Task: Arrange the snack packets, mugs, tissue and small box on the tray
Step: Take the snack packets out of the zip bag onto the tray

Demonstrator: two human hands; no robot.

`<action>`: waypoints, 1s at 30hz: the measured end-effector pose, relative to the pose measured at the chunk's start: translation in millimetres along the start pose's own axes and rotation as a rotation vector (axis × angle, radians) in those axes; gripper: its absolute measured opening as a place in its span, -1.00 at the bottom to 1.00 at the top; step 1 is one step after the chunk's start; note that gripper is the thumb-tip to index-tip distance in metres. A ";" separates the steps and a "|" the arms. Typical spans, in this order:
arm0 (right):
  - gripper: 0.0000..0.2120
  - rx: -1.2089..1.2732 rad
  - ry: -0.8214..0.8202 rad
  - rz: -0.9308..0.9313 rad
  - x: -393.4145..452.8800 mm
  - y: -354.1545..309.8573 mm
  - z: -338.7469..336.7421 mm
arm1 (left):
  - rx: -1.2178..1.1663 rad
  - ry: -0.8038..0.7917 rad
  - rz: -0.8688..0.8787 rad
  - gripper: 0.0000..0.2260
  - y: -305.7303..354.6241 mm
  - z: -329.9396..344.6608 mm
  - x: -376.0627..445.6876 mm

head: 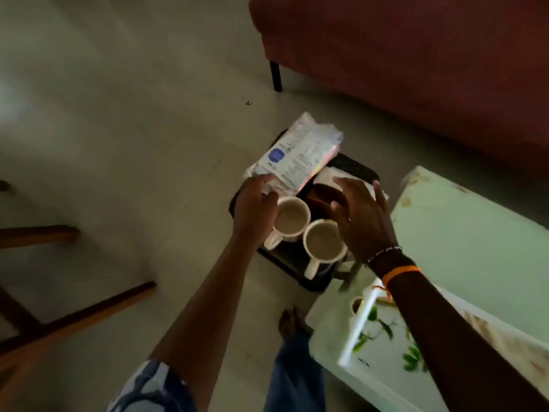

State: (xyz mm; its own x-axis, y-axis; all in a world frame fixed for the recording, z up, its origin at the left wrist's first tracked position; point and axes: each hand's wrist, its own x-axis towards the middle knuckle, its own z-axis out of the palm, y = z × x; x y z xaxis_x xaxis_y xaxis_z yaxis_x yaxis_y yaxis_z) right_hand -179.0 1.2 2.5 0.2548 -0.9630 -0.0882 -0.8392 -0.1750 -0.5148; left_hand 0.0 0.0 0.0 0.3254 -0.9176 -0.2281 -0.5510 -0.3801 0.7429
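Observation:
A black tray (297, 263) sits low beside the table. On it stand two empty white mugs, one at the left (292, 218) and one at the right (323, 242), handles toward me. White snack packets (297, 153) lie across the tray's far left corner and overhang it. A small brown box (320, 197) and a white tissue (329, 173) lie behind the mugs. My left hand (255, 209) hovers by the left mug, its fingertips at the packets' near edge. My right hand (359, 221) is spread above the box and right mug, fingers straight, holding nothing.
A red sofa (416, 69) with a black leg (276, 75) fills the top right. A pale green table (475, 239) stands to the right, with a white leaf-patterned surface (380, 346) below it. Wooden chair legs (74, 316) are at the left. My foot (291, 322) is on the floor.

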 end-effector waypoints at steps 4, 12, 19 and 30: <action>-0.61 0.053 -0.037 0.083 63.4 -11.6 26.8 | 0.020 -0.150 -0.137 -0.63 -29.9 -7.0 71.2; -0.57 0.151 -0.197 0.244 104.5 -9.6 64.9 | -0.467 -0.263 -0.597 -0.47 -74.8 21.4 114.6; -0.49 0.216 -0.239 0.316 112.1 -11.0 61.0 | -0.655 -0.115 -0.561 -0.74 -61.8 21.6 118.7; -0.48 1.391 -0.026 0.813 107.1 -40.3 8.8 | -0.357 -0.015 0.385 -0.77 17.0 -10.1 64.4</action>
State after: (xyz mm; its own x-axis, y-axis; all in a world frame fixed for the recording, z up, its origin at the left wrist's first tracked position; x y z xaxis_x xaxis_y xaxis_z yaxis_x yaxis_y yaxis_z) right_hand -113.7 -93.1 6.4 0.0020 -0.6972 -0.7169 0.3114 0.6817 -0.6621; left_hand 19.4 -64.4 4.3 0.1384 -0.9856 0.0970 -0.3312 0.0463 0.9424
